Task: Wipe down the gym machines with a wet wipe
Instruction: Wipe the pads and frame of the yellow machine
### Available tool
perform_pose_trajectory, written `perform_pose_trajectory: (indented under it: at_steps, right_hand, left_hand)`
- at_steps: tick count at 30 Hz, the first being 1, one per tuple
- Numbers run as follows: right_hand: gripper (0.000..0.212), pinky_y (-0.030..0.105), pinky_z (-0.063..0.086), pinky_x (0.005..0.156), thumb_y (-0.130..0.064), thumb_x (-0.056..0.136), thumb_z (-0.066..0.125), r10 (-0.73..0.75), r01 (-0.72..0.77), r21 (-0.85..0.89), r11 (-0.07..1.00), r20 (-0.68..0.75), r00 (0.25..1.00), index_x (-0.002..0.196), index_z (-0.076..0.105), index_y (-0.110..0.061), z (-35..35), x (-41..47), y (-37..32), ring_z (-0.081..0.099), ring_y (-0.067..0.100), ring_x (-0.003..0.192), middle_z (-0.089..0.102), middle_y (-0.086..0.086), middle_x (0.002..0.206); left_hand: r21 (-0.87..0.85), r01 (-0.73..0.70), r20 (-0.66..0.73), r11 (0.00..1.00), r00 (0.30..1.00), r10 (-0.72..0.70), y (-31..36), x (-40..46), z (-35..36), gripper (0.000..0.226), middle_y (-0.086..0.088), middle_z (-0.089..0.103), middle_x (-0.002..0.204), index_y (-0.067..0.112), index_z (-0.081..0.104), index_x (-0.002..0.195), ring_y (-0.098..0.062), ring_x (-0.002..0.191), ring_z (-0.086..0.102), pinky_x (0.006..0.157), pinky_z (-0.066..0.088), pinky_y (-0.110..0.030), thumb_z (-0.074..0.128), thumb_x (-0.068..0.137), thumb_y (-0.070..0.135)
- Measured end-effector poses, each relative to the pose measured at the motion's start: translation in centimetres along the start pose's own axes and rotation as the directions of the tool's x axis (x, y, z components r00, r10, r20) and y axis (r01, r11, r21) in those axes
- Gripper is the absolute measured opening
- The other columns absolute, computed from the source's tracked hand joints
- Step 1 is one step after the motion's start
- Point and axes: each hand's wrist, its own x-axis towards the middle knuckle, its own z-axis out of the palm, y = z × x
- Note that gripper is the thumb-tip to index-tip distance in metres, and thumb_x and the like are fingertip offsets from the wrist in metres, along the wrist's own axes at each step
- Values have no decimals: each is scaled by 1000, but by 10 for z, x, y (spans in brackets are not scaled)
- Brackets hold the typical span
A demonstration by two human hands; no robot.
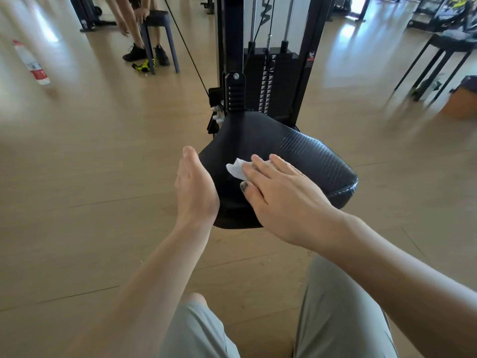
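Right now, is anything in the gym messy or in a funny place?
Yes. A plastic water bottle lies on the floor far left, and a yellow-black item sits under the stool. The seat pad looks fine.

The wet wipe [236, 170] is a small white sheet, crumpled and folded over on itself, lying flat on top of the machine's seat pad [309, 156]. Only its left part shows, a ragged corner poking out toward the pad's left edge; the rest is covered. The seat pad is black, thickly padded, with a fine woven, carbon-like texture and a stitched seam along its right edge. It is wide at the near end and narrows toward the black upright frame [233, 73], just in front of the weight stack [268, 81] with its chrome guide rods.
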Motion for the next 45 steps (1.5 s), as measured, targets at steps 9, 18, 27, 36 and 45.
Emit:
perform_pose_trajectory:
  at_steps: [9,18,27,36,45]
  right_hand:
    - [58,26,-5,126,-47,108,18,-293,294,-23,955,31,956,163,16,-29,5,-7,-17,0,13,157,14,-13,169]
    - [65,20,0,125,-55,103,8,-143,143,-8,990,-5,990,162,20,-30,-10,-62,53,-1,0,155,17,-18,168]
    - [53,20,-6,118,-38,112,9,-289,261,134,956,286,914,164,9,-27,-12,100,-9,-3,5,156,5,-15,170]
    - [53,30,9,122,-34,113,8,115,-129,76,989,165,979,162,20,-19,-33,85,99,12,14,156,17,-5,169]
    - [48,25,21,111,-30,112,13,134,-139,51,989,87,987,149,41,-15,-33,31,81,28,14,147,39,1,157]
  left_hand:
    - [-97,65,21,993,998,-64,-4,5,-1,55,2,67,125,42,61,99,-19,119,63,108,44,-47,33,70,80]
    - [-24,-7,31,1000,1000,7,-5,4,-1,59,14,64,107,27,62,104,-9,102,57,95,42,-33,17,98,65]
    - [-83,0,56,997,998,5,-14,18,-2,78,-4,74,104,20,72,97,-26,103,68,101,50,-45,21,83,77]
    - [-33,-106,60,994,992,108,-17,13,-2,62,1,52,75,12,38,76,-22,75,48,72,39,-37,14,96,66]
    - [-32,-83,79,996,993,86,-16,15,-2,74,-10,62,90,4,47,95,-29,87,59,83,48,-43,15,92,70]
